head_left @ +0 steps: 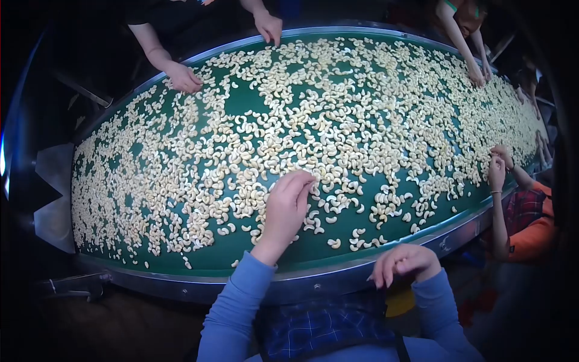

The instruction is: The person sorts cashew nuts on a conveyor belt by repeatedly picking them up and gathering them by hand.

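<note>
Pale cashew nuts (338,158) lie scattered thickly over a green conveyor belt (244,104). My left hand (286,208) reaches over the near half of the belt among the nuts. Its thumb and fingers are pinched together at the tips, and whatever is between them is too small to make out. Close to my body, my right hand (408,264) hangs by the belt's metal side rail (356,265). Its fingers are curled inward with the thumb against them; the inside of the hand is hidden.
Across the belt, a co-worker's two hands (183,77) are at the nuts. Another person's hands (476,75) reach in at the far right. A person in orange (534,235) works on my right side. Metal guide plates (54,223) stand at the belt's left end.
</note>
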`<move>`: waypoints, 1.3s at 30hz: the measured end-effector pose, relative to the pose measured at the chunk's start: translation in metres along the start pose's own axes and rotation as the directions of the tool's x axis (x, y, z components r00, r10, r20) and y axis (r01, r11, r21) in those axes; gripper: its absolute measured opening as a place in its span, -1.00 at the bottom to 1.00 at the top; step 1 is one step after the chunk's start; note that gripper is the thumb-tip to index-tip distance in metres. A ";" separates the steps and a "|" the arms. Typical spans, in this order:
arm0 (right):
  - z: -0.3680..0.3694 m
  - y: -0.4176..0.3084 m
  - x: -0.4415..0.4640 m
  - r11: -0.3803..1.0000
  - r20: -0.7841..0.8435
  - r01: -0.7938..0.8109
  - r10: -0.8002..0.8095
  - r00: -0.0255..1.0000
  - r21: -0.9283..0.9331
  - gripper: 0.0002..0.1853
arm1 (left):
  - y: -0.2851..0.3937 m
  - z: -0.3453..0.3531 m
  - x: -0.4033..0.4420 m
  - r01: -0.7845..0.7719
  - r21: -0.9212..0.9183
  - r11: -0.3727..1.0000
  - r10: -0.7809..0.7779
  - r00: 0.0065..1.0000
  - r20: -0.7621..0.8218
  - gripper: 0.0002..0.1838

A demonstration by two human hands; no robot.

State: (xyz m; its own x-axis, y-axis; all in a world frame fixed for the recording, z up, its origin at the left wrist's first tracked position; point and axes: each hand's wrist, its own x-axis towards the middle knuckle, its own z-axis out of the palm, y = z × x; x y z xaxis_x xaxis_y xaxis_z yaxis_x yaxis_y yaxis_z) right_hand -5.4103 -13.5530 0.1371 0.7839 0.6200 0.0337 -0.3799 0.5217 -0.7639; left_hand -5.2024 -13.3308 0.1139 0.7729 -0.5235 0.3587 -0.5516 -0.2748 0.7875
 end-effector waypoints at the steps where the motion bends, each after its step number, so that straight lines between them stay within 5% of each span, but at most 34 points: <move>1: -0.002 -0.022 -0.015 0.973 0.142 -0.126 0.155 0.978 -0.192 -0.67 | -0.008 0.005 0.007 -0.045 0.084 0.995 0.042 0.998 0.038 -0.91; 2: 0.002 -0.037 -0.028 0.916 0.044 -0.277 0.302 0.952 -0.290 -0.71 | -0.014 0.010 0.013 -0.097 0.164 0.982 0.085 0.993 0.083 -0.91; 5: -0.009 -0.040 -0.045 0.751 -0.357 -0.482 0.343 0.869 -0.451 -0.78 | -0.022 0.027 0.018 -0.092 0.259 0.962 0.052 0.987 0.154 -0.92; 7: -0.013 -0.044 -0.023 0.677 -0.558 -0.513 0.179 0.810 -0.528 -0.83 | -0.015 0.031 0.019 -0.011 0.311 0.950 -0.046 0.984 0.175 -0.92; 10: -0.041 -0.032 0.031 0.889 -0.791 -0.308 -0.093 0.604 -0.340 -0.86 | -0.005 0.032 0.013 0.017 0.379 0.925 -0.092 0.979 0.181 -0.90; 12: -0.061 -0.028 0.069 0.608 -0.718 -0.397 -0.487 0.498 -0.688 -0.88 | 0.005 0.026 0.007 0.042 0.375 0.926 -0.125 0.972 0.200 -0.88; 14: -0.081 -0.028 0.096 0.378 -0.584 -0.458 -0.641 0.498 -0.805 -0.90 | 0.016 0.024 -0.002 0.189 0.246 0.951 -0.242 0.948 0.208 -0.89; 16: -0.108 -0.016 0.114 0.076 -0.379 -0.496 -0.747 0.547 -0.865 -0.90 | 0.016 0.019 -0.014 0.560 -0.237 0.794 -0.529 0.829 0.184 -0.89; 18: -0.113 -0.018 0.116 0.177 -0.480 -0.494 -0.642 0.597 -0.851 -0.81 | 0.001 0.005 -0.022 0.605 -0.681 0.414 -0.693 0.694 0.196 -0.87; 19: -0.113 -0.019 0.116 0.181 -0.490 -0.494 -0.616 0.617 -0.850 -0.78 | -0.002 -0.003 -0.022 0.583 -0.699 0.414 -0.707 0.690 0.157 -0.83; 21: -0.112 -0.022 0.112 0.159 -0.470 -0.475 -0.587 0.659 -0.865 -0.71 | -0.010 -0.014 -0.018 0.614 -0.506 0.606 -0.735 0.675 -0.060 -0.82; 24: -0.099 -0.033 0.099 0.465 -0.607 -0.399 -0.504 0.614 -0.790 -0.73 | -0.025 -0.023 0.001 0.585 -0.105 0.804 -0.585 0.746 -0.320 -0.84; 28: -0.087 -0.044 0.065 0.489 -0.591 -0.345 -0.558 0.583 -0.801 -0.77 | -0.040 -0.019 0.013 0.269 0.538 0.799 -0.131 0.951 -0.281 -0.87; 29: -0.084 -0.045 0.054 0.519 -0.611 -0.338 -0.554 0.566 -0.785 -0.82 | -0.039 -0.014 0.011 0.401 0.524 0.751 -0.287 0.914 -0.287 -0.87; 32: -0.079 -0.049 0.013 0.573 -0.676 -0.377 -0.504 0.537 -0.727 -0.83 | -0.038 -0.014 0.012 0.469 0.495 0.731 -0.395 0.883 -0.253 -0.91; 33: -0.079 -0.048 -0.001 0.621 -0.720 -0.388 -0.471 0.509 -0.681 -0.85 | -0.039 -0.015 0.011 0.485 0.397 0.780 -0.430 0.875 -0.224 -0.92; 34: -0.081 -0.045 -0.016 0.671 -0.758 -0.384 -0.442 0.480 -0.634 -0.86 | -0.035 -0.010 0.013 0.577 0.089 0.812 -0.551 0.808 -0.209 -0.91; 37: -0.085 -0.039 -0.048 0.787 -0.838 -0.356 -0.347 0.420 -0.504 -0.87 | -0.014 0.016 0.023 0.533 -0.694 0.484 -0.746 0.665 -0.009 -0.85; 38: -0.085 -0.037 -0.055 0.809 -0.852 -0.347 -0.320 0.415 -0.474 -0.87 | -0.002 0.029 0.029 0.537 -0.765 0.356 -0.757 0.646 0.101 -0.81; 39: -0.086 -0.037 -0.061 0.830 -0.863 -0.338 -0.297 0.408 -0.445 -0.88 | 0.001 0.046 0.034 0.590 -0.686 0.426 -0.732 0.670 0.122 -0.82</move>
State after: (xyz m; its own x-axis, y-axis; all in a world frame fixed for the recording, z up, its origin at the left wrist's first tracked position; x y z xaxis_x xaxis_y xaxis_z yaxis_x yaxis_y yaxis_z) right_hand -5.4021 -13.6603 0.1081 0.8566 -0.4078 -0.3161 -0.3615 -0.0371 -0.9316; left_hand -5.1912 -13.3860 0.1034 0.8836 -0.2482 -0.3970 0.4361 0.1277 0.8908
